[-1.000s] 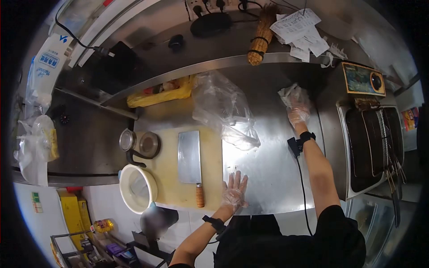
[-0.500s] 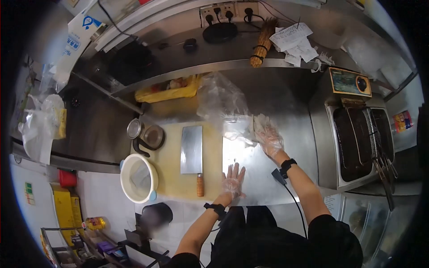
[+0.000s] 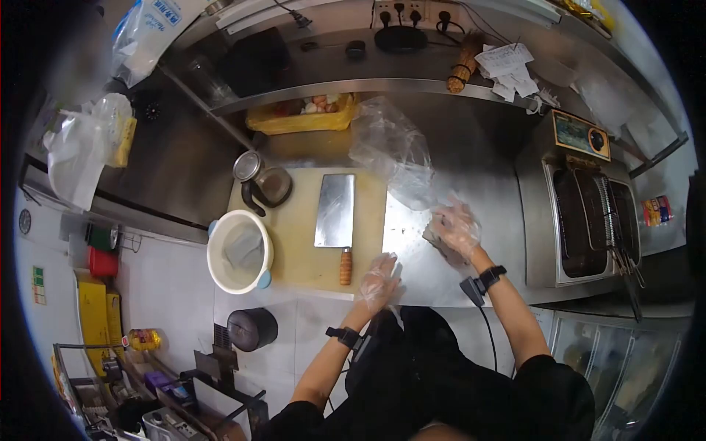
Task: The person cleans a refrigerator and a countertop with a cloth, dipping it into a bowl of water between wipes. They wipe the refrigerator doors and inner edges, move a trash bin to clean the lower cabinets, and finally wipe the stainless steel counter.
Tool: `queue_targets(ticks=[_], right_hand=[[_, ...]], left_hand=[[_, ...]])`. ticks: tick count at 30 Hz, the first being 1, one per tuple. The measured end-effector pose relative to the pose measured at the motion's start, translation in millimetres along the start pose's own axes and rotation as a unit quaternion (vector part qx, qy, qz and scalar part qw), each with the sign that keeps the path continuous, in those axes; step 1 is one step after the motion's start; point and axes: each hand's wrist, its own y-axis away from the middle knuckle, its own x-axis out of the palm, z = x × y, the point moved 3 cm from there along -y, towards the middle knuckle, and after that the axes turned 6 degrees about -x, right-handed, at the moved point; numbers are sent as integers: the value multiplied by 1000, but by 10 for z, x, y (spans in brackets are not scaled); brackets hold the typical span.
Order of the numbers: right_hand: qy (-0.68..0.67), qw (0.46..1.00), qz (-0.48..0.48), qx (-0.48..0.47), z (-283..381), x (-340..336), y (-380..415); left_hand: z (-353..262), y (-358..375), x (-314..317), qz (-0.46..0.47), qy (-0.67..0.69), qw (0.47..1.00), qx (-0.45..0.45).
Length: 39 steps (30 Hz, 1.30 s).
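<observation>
My left hand (image 3: 378, 281), in a clear plastic glove, rests at the counter's front edge beside the cutting board (image 3: 296, 242), with its fingers extended. Under my gloved right hand (image 3: 457, 229) is a greyish cloth (image 3: 435, 239), pressed on the steel counter (image 3: 493, 184). A cleaver (image 3: 336, 213) with a wooden handle lies on the board, left of both hands. Behind my right hand a clear plastic bag (image 3: 393, 147) lies crumpled on the counter.
At the board's left stand a white tub (image 3: 213, 257) and a glass pot (image 3: 278, 187). A yellow basket (image 3: 294, 125) sits under the shelf. To the right is a fryer (image 3: 539, 220) with baskets and tongs.
My right hand has drawn the cloth nearer to the front edge, leaving the plastic bag's edge. My left hand has shifted slightly to the board's corner. The view has moved.
</observation>
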Motion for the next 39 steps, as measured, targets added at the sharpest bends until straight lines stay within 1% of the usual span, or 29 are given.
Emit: queue_targets(ticks=[1, 2, 4, 5, 8, 9, 10, 11, 13, 14, 15, 16, 17, 19, 20, 21, 22, 23, 24, 25, 27, 29, 30, 31, 32, 33, 35, 37, 39], right_hand=[[40, 998, -33, -43, 86, 10, -145], [38, 998, -32, -48, 118, 73, -303], [136, 987, -44, -73, 236, 168, -611], [133, 991, 12, -31, 339, 163, -726], [132, 989, 65, -27, 426, 215, -989], [122, 991, 27, -55, 444, 183, -898], [124, 990, 28, -60, 479, 166, -817], [96, 992, 18, -79, 505, 141, -744], [78, 991, -11, -108, 656, 34, -462], [71, 985, -19, -155, 661, 55, -326], [65, 977, -27, -200, 665, 73, -184], [72, 978, -24, -195, 760, 41, -10], [59, 980, -5, -192, 822, 35, 145], [68, 975, 22, -212, 800, 137, 375], [44, 975, 30, -217, 808, 183, 529], [19, 974, 38, -222, 816, 228, 677], [49, 959, 40, -275, 768, 297, 777], [51, 959, 40, -274, 877, 217, 847], [51, 954, 78, -284, 1004, 152, 943], [50, 948, 115, -294, 1141, 66, 1017], [60, 950, 140, -272, 1124, 24, 1033], [-64, 964, 43, -256, 902, -2, 968], [-105, 974, -12, -199, 848, -70, 911], [-185, 976, -33, -113, 757, -122, 866], [-262, 963, -55, -26, 654, -174, 823], [-262, 963, -58, -20, 528, -155, 711], [-159, 971, -154, 92, 162, -18, 427], [-160, 970, -153, 99, 113, 121, 241], [-163, 970, -149, 104, 352, 98, 151]], left_hand=[[-31, 45, -122, 11, 56, 997, -43], [-25, 84, -167, 7, 53, 997, -47], [10, 174, -232, 3, 69, 993, -98], [2, 223, -274, -2, 67, 993, -102], [46, 382, -318, -29, 40, 991, -128], [103, 419, -278, -75, 52, 990, -103], [126, 441, -264, -121, 67, 987, -77], [86, 438, -306, -125, 69, 987, -79], [40, 419, -333, -73, 109, 982, -136], [63, 375, -260, -75, 112, 982, -135], [112, 302, -140, -88, 202, 966, -138], [128, 240, -62, -99, 290, 941, -140], [20, 180, -154, -99, 293, 941, -138], [-115, 55, -247, -28, 434, 864, -253], [-124, -16, -190, 8, 562, 781, -272], [-130, -76, -173, 8, 563, 781, -270], [-163, -120, -187, 20, 585, 750, -306], [-244, -138, -249, 33, 605, 718, -342], [-357, -119, -327, 12, 621, 706, -340], [-198, -153, -103, 13, 622, 706, -340], [252, -260, 477, 12, 603, 750, -272], [83, -124, 162, 4, 604, 740, -296], [58, -60, 14, -4, 604, 731, -319], [169, -38, 52, 24, 626, 706, -330], [84, 31, -121, 31, 625, 706, -332], [-12, 116, -316, 5, 642, 694, -326], [6, 220, -451, -33, 651, 685, -325], [75, 309, -505, -30, 646, 687, -333], [90, 376, -544, -31, 639, 688, -341]])
